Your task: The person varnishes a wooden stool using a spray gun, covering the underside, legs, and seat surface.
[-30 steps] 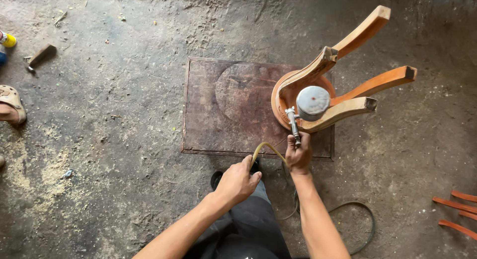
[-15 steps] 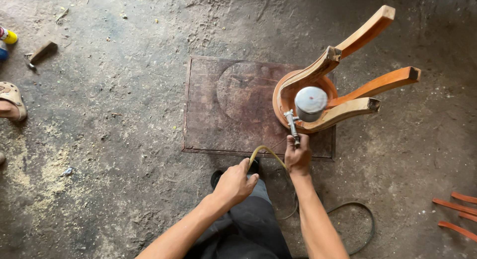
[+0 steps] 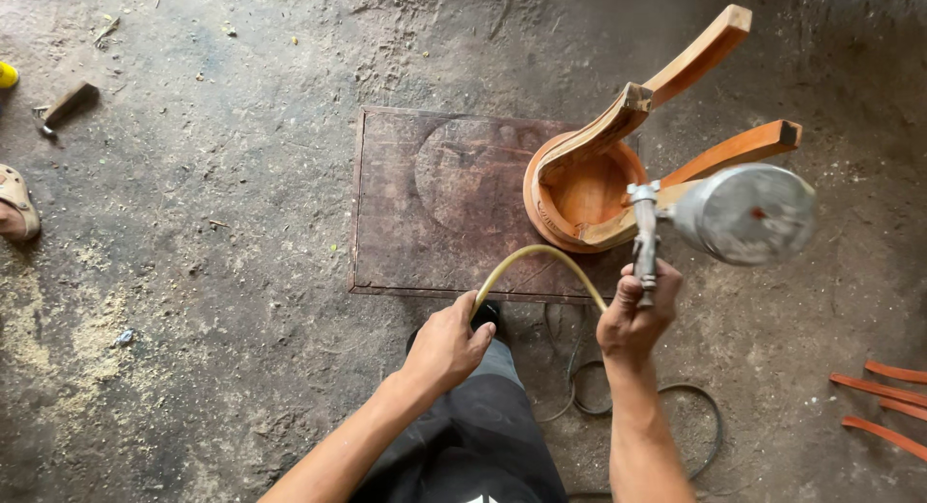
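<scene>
An orange-brown wooden stool (image 3: 618, 165) lies upside down on a dark board (image 3: 425, 213), its three legs pointing up and to the right. My right hand (image 3: 637, 310) grips a metal spray gun (image 3: 719, 218) with a round silver cup, held just in front of the stool's near leg. A yellowish hose (image 3: 531, 262) arcs from the gun down to my left hand (image 3: 449, 344), which is closed around it above my knee.
A thin black hose (image 3: 695, 416) loops on the dirt floor by my right arm. Orange wooden strips (image 3: 884, 397) lie at the right edge. A hammer (image 3: 63, 105), a yellow object (image 3: 6, 74) and another person's sandalled foot (image 3: 17, 206) are at the left.
My right hand has lifted the spray gun up and to the right, so its cup now looks much larger and tilts sideways. The left hand stays on the hose.
</scene>
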